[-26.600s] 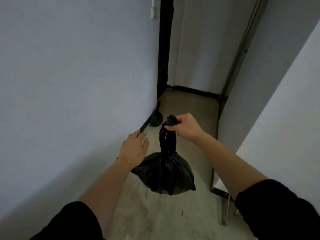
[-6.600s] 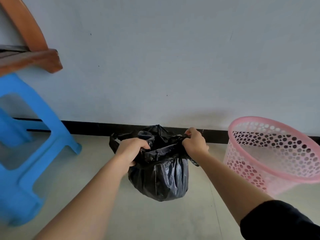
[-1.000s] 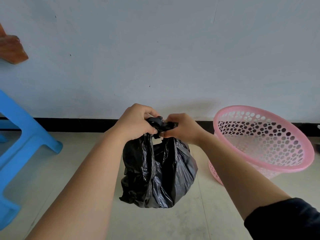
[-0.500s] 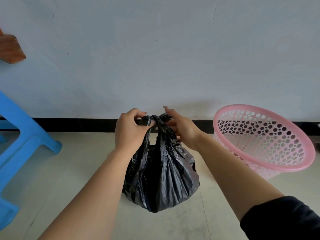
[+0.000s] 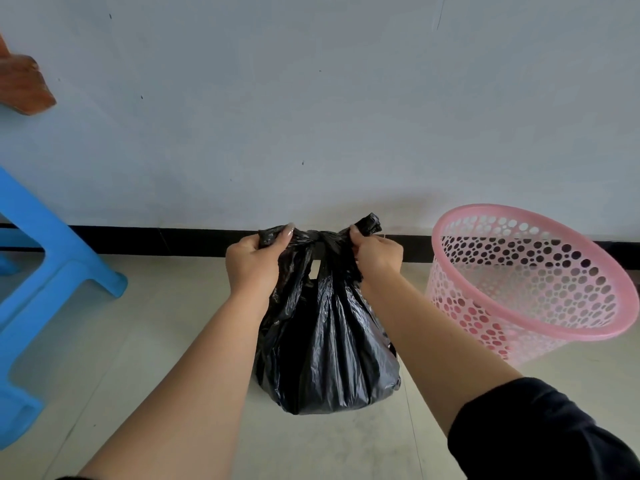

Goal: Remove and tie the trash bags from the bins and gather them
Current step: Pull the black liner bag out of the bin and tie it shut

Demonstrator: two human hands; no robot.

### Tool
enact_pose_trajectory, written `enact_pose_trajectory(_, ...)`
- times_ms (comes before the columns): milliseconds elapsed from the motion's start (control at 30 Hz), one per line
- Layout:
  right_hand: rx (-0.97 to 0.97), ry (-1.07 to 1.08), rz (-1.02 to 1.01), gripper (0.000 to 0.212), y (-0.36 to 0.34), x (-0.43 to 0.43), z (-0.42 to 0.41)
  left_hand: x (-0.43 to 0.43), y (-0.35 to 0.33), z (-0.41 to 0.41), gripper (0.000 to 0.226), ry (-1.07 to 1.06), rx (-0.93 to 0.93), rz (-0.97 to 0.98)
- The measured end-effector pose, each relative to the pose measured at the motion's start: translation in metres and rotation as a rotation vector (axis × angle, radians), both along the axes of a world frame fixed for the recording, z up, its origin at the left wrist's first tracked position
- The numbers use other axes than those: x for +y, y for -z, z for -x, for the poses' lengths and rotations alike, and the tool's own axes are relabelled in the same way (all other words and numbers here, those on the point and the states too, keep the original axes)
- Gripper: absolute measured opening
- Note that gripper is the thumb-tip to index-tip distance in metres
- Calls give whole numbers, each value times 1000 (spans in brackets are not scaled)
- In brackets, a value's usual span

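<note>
A black trash bag [image 5: 325,344] is held up in the middle of the view, in front of a pale wall [image 5: 311,98]. The top of the bag is split into two twisted ends, and a knot is seen between them. The left end is gripped by the left hand [image 5: 254,263], which is closed tight around it, with the thumb pressed on top. The right end is gripped by the right hand [image 5: 375,256], which is closed into a fist, and a bit of black plastic is seen sticking out above it. The two ends are pulled apart, to the left and to the right. The full, round part of the bag is hung below the hands, between the two bare forearms. Whether the bottom is touching the floor [image 5: 138,358] cannot be told.

A pink bin [image 5: 526,282] with many round holes is seen on the right, near the bag but apart from it. It is tipped toward the camera. A blue plastic stool [image 5: 45,282] is seen on the left. A brown wooden piece [image 5: 24,86] is seen at the far left, high up by the wall.
</note>
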State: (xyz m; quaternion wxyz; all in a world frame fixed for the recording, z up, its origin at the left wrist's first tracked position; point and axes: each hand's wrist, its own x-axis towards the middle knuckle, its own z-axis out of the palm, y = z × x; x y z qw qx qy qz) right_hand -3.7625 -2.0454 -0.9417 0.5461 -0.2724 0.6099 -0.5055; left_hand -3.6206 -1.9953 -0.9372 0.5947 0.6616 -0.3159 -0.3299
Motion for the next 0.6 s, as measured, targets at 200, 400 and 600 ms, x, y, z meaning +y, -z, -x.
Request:
enact_pose_trajectory(200, 128, 67, -73, 22, 18, -7, 15, 5, 20, -10, 31, -204, 70, -143)
enact_pose_trajectory(400, 263, 162, -154, 20, 40, -14, 41, 15, 33, -26, 28, -289, 182, -193)
enact_pose_trajectory(600, 253, 95, -93, 19, 46, -12, 47, 19, 43, -36, 25, -265, 216, -260)
